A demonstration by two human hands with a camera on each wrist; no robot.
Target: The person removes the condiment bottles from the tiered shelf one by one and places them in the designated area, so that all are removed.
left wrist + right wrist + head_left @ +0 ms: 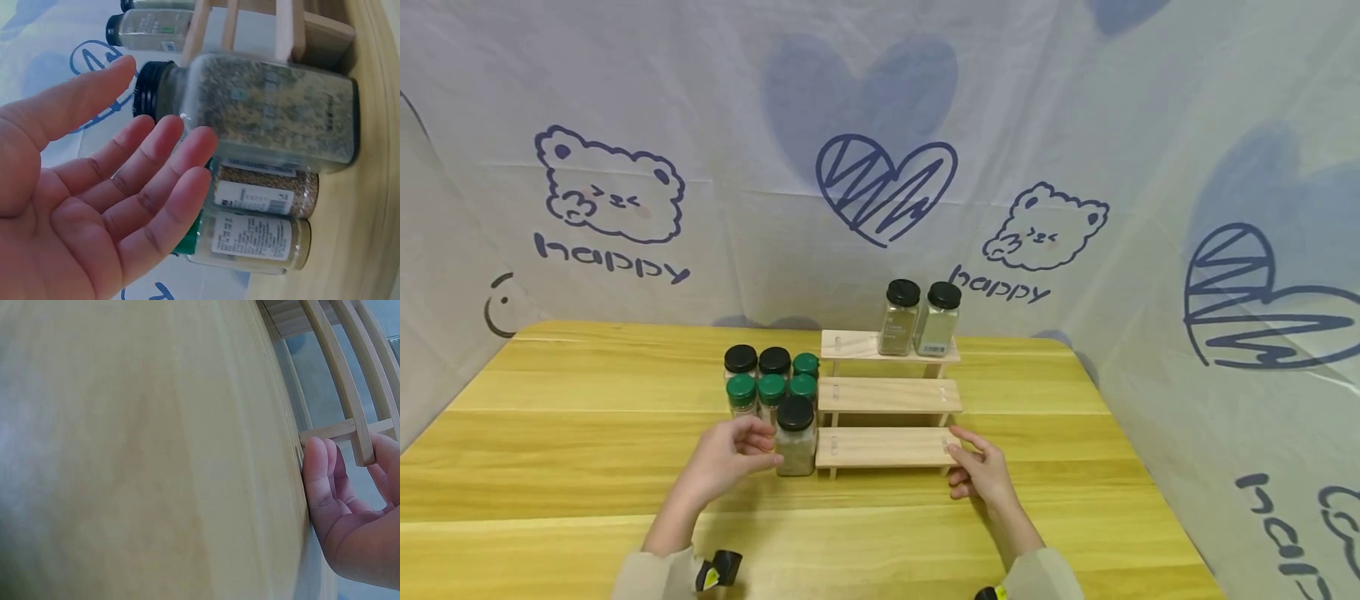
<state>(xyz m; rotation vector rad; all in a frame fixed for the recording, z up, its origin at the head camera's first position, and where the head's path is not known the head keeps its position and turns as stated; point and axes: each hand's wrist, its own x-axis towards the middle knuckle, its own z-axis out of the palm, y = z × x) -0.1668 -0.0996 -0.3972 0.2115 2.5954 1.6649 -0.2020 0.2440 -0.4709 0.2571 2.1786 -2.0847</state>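
Observation:
A square glass spice jar (pixel 795 442) with a black lid and greenish dried flakes stands left of the bottom step of a three-step wooden rack (pixel 887 447). Beside this jar is my left hand (pixel 735 458), its fingers relaxed and spread. In the left wrist view the palm (pixel 69 219) shows bare, fingertips overlapping the lid end of the jar (pixel 275 109). At the rack's front right corner my right hand (pixel 985 475) grips the end of the bottom step. In the right wrist view its fingers (pixel 319 469) lie around that end (pixel 359 440).
Two black-lidded jars (pixel 898 321) (pixel 937 321) stand on the rack's top step. Left of the rack cluster several jars, with green lids (pixel 741 390) and black lids (pixel 741 358). A printed cloth (pixel 760 208) hangs behind the wooden table (pixel 587 467).

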